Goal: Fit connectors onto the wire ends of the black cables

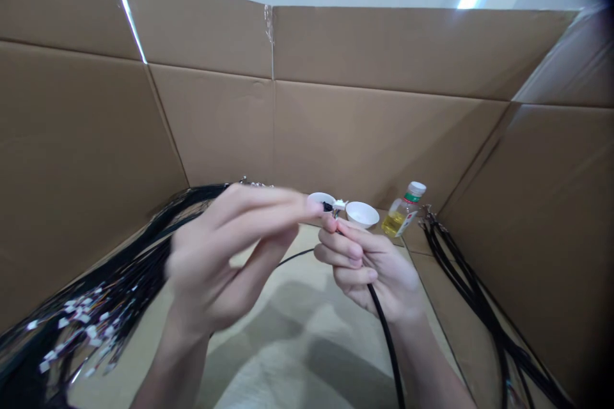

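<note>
My right hand [367, 262] is closed in a pinch around the end of a black cable [384, 319]. A small white connector [339, 204] stands up just above its fingertips, and the cable runs down past the palm toward the lower edge. My left hand [235, 249] is smeared by motion, its fingers stretched out toward the connector. Its fingertips are close to the connector; whether they touch it I cannot tell. No object shows clearly in the left hand.
Behind the hands stand a white bowl [363, 215] and another bowl [320, 197] with something black in or before it. A bottle of yellow liquid [403, 211] leans to their right. Cable bundles [139, 275] with white connectors lie left; black cables [480, 307] lie right. Cardboard walls [384, 134] surround the table.
</note>
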{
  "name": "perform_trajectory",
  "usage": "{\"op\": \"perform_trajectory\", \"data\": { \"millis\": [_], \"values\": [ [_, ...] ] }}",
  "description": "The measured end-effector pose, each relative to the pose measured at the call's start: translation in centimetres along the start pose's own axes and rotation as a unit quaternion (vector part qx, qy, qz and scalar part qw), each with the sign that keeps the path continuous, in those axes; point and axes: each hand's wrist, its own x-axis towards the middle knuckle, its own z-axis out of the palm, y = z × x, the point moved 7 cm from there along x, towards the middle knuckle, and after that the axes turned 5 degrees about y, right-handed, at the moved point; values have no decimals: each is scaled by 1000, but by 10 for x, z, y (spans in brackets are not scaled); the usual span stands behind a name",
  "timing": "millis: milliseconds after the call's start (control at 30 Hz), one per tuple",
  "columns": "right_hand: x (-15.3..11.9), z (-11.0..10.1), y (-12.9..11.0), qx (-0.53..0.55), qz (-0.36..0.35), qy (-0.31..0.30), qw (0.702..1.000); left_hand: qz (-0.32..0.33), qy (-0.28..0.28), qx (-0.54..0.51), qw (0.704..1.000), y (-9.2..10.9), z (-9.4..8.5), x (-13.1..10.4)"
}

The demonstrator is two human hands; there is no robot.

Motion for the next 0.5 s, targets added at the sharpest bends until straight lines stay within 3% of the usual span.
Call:
{"op": "perform_trajectory", "data": {
  "millis": [67,133,367,500],
  "values": [
    [0,1,3,-24,4,9,1000,-4,-66,22,998,-18,16,11],
    [1,1,5,-44,6,23,999,0,-94,20,995,-29,27,15],
    [-1,0,1,-58,-37,44,997,104,-28,19,994,-29,32,6],
    [-5,4,-1,-34,-50,41,997,84,9,-16,996,-35,36,7]
  ]
}}
